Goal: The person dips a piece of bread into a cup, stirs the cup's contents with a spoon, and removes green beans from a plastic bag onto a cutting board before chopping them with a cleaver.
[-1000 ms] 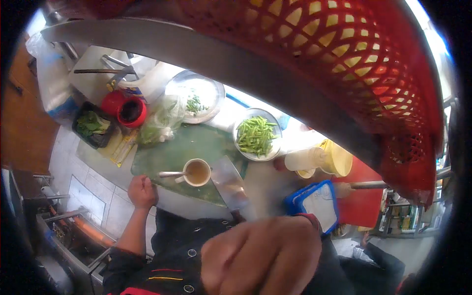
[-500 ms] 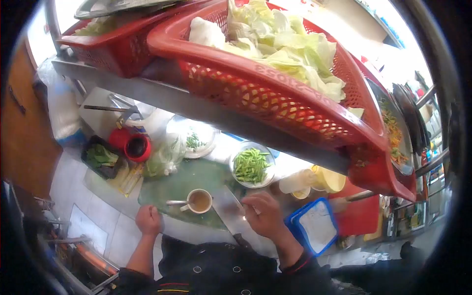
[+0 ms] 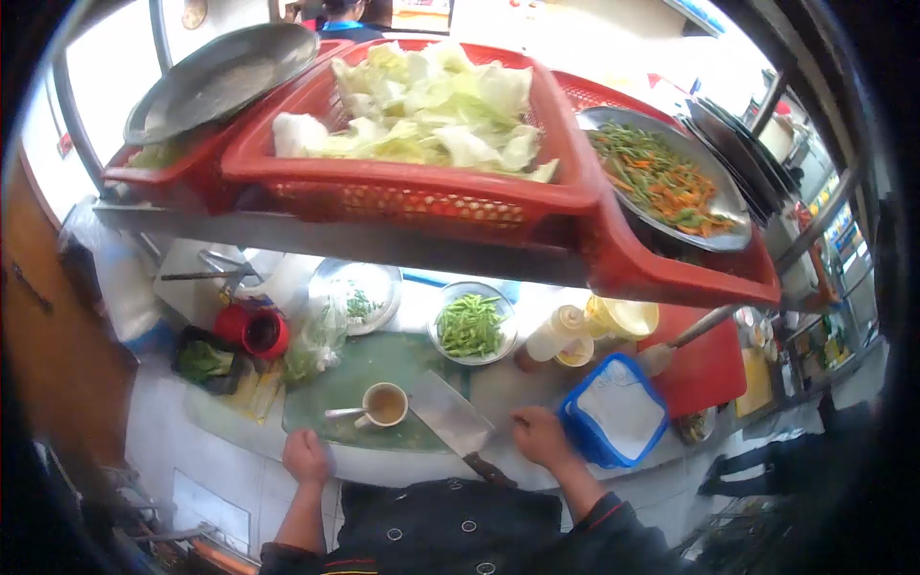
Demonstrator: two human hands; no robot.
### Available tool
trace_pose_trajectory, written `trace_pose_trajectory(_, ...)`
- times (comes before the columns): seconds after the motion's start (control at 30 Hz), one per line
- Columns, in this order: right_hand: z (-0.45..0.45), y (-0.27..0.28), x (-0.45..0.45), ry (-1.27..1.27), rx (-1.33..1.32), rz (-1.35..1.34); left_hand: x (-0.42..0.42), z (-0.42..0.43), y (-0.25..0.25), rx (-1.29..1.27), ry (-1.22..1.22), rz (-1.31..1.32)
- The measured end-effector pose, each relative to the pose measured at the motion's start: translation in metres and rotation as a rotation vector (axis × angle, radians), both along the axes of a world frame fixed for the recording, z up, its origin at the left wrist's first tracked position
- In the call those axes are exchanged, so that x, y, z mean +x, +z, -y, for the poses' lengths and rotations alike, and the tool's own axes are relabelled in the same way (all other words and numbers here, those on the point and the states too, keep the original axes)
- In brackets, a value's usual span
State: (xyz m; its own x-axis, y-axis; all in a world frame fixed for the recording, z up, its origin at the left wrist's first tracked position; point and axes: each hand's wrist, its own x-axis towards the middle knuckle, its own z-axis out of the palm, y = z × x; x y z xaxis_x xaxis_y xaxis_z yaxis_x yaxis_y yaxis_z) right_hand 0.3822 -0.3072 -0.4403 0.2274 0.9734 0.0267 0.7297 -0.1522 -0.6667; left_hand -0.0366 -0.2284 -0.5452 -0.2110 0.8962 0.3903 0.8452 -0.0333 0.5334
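My left hand (image 3: 307,456) is a closed fist on the counter's front edge, by the left corner of a green cutting board (image 3: 359,359). Nothing shows in it. My right hand (image 3: 539,434), fingers curled in, rests between a cleaver (image 3: 450,410) and a blue-rimmed container (image 3: 618,410); whether it holds anything is too small to tell. The cleaver lies with its blade partly on the board and its dark handle toward me. On the board stands a cup of brown liquid (image 3: 385,404) with a spoon in it. Behind is a bowl of cut green beans (image 3: 471,324).
Overhead, a shelf (image 3: 345,240) carries a red basket of cabbage leaves (image 3: 431,96) and a tray of mixed vegetables (image 3: 666,182). Left: red containers (image 3: 264,333), greens in a black tray (image 3: 206,364). Right: squeeze bottle (image 3: 556,333), red board (image 3: 695,359). A person stands behind the shelf.
My right hand has come down from close to the camera to the counter, right of the cleaver. The view has tilted up, showing more of the baskets. My left hand stays at the counter edge.
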Motion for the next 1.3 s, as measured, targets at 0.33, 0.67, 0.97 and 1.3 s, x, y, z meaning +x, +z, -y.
trace_pose_trajectory(0.33,0.015,-0.007,0.005,-0.037,-0.023,-0.023,0.003,0.003,0.000,-0.042,0.029,0.005)
trace_pose_trajectory(0.67,0.035,-0.003,0.016,-0.023,0.101,0.036,0.014,0.005,0.012,-0.042,0.042,0.024)
trace_pose_trajectory(0.97,0.041,0.012,0.013,-0.010,0.166,0.005,0.011,0.005,0.010,-0.068,0.034,0.043)
trace_pose_trajectory(1.3,0.031,0.018,-0.010,0.039,0.155,-0.142,0.002,0.003,0.002,-0.096,0.005,0.034)
